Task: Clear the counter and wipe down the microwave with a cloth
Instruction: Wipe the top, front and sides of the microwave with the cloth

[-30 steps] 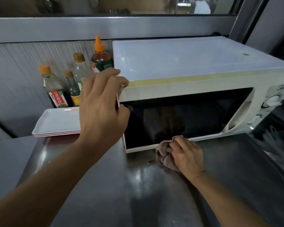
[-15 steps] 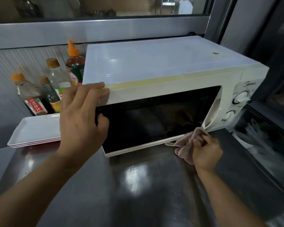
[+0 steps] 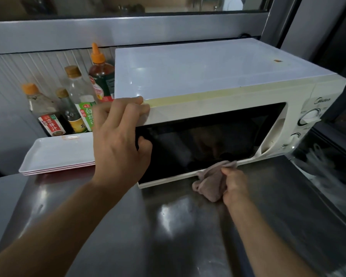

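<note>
- The right hand (image 3: 235, 186), low and right of centre in the frame, has its fingers curled tight round a bunched pinkish cloth (image 3: 211, 180), pressing it against the bottom edge of the microwave (image 3: 218, 104) door where the door meets the steel counter (image 3: 168, 226).
- That bottom edge is the cloth's track: it runs long across the frame, from lower centre up toward the right, and the cloth sits a little past its middle.
- The left hand (image 3: 120, 140), centre-left, braces the upper left corner of the door, fingers laid over the top edge, thumb on the dark glass.
- The right hand is the nearer one to any unwiped strip; the left looks set only to steady.
- Bottles (image 3: 76, 100) and stacked trays (image 3: 58, 154) stand at the left of the frame.
- Against half a second ago, the cloth has slid back leftward from the handle end; a second ago it was further left again.
</note>
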